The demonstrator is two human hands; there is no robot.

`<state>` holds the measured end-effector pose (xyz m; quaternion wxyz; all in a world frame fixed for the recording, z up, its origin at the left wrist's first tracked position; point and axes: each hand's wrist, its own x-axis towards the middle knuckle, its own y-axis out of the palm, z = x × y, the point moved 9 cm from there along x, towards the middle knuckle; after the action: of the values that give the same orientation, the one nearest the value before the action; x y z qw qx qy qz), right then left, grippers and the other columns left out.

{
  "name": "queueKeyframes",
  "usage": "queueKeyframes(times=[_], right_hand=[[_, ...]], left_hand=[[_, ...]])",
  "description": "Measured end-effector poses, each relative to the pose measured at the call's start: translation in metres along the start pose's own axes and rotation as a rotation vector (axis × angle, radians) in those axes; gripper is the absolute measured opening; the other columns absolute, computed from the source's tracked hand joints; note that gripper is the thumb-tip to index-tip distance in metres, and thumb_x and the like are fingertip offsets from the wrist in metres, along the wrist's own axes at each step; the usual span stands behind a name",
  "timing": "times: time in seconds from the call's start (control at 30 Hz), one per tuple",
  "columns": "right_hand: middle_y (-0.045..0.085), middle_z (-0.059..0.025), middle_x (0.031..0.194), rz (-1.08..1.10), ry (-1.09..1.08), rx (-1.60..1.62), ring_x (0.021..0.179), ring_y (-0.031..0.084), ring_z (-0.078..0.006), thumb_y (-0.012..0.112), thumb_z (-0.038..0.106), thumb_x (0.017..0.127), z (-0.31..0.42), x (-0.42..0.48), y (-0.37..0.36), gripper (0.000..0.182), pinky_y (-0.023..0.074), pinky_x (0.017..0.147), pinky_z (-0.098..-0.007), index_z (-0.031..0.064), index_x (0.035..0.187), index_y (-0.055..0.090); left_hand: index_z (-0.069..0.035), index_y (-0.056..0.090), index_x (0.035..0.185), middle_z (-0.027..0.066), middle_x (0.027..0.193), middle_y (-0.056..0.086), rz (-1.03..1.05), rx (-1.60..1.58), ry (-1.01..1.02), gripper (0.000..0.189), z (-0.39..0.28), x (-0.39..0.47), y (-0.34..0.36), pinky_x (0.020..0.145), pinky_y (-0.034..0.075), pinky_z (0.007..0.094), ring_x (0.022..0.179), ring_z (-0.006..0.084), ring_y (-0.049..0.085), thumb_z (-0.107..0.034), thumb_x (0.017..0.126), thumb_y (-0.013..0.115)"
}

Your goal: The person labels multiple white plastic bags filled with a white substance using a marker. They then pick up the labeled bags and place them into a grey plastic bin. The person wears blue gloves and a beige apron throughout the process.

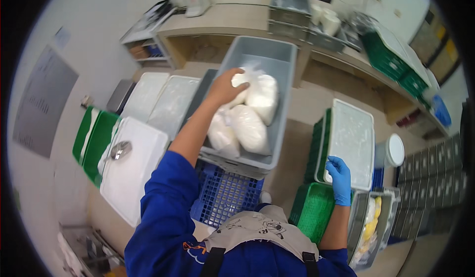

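Note:
My left hand, bare, reaches into a grey plastic crate. Its thumb and fingers lie around the upper part of a clear plastic bag of white contents. Beside that stands another knotted bag. Two more filled bags, one pale and plump and one at the left, lie in the crate's near end. My right hand wears a blue glove. Its fingers are loosely curled, with nothing visible in them, over the near left edge of a white-lidded crate.
The grey crate stands above a blue plastic pallet. At left, a metal scoop lies on a white lid. To my right are a green basket, a white-lidded bucket and stacked grey crates. A counter runs along the back.

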<state>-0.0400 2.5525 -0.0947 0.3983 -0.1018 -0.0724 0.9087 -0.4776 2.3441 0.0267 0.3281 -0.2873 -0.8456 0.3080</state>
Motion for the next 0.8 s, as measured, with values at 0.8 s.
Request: queueKeyframes(times=[0.8], right_hand=[[0.065,-0.0115,0.111,2.4,-0.765,-0.463,0.094,0.065,-0.0221,0.074,0.023,0.086,0.051,-0.758,0.761,0.051,0.0542,0.084,-0.035,0.0106,0.133,0.06]], left_hand=[[-0.003,0.063,0.119,0.0129,0.114,0.071,-1.728,-0.094,-1.565,0.036,-0.099,-1.191,-0.257,0.084,0.054,0.0314,0.097,0.0221,0.069,-0.025,0.091,0.072]])
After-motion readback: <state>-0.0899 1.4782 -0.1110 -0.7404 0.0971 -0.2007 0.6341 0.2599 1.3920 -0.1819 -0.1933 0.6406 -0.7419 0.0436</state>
